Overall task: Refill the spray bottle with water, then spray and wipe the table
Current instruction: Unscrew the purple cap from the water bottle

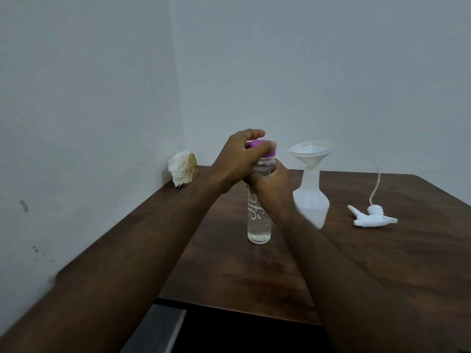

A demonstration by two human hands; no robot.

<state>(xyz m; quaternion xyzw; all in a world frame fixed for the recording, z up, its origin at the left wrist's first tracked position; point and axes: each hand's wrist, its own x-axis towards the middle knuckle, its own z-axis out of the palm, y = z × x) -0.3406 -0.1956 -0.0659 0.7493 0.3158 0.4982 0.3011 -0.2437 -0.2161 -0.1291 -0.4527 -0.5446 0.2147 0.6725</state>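
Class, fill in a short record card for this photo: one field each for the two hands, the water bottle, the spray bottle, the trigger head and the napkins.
left hand: grips the purple cap
right hand: holds the water bottle just below its neck
water bottle: clear, upright on the table, holds water
spray bottle: white, upright, funnel in its open neck
trigger head: lying on the table, tube curving up
napkins: in a gold holder by the wall

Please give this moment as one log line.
left hand: grips purple cap | right hand: holds water bottle | funnel: in spray bottle | trigger head: on table
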